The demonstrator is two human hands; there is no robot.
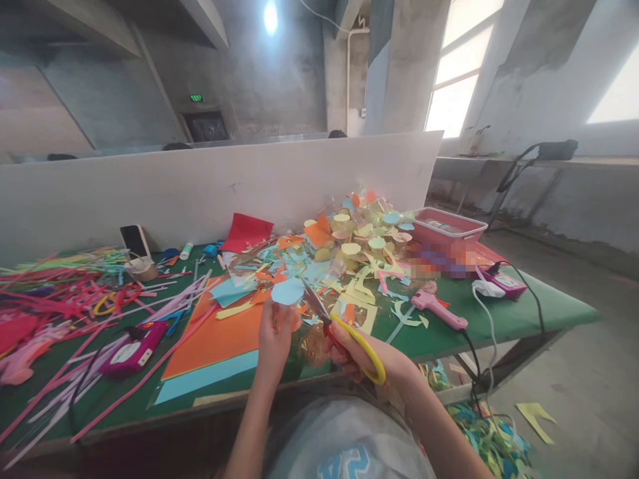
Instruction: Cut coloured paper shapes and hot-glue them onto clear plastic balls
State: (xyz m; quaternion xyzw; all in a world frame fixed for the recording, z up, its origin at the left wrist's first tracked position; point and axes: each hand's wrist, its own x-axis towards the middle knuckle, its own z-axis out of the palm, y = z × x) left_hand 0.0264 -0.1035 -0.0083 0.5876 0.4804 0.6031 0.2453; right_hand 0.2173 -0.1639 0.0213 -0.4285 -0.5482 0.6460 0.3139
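Observation:
My left hand (276,330) is closed, pinching something from below that is topped by a light blue paper disc (287,291). Beneath the disc a clear, pinkish piece shows by my fingertips; I cannot make out its kind. In my right hand (352,346) are scissors (373,356) with yellow and red handles. Their metal blades point up and left, close to the right edge of the disc. Below and behind both hands lie paper scraps (299,269) in blue, yellow and orange. Orange paper sheets (214,339) and a blue sheet (210,378) lie left of my left hand.
A heap of clear cups with coloured discs (369,229) stands behind the scraps, beside a pink basket (449,223). A pink glue gun (439,310) with a cord lies right. Pipe cleaners (54,299) and a purple box (134,349) cover the left. A white partition (200,186) bounds the back.

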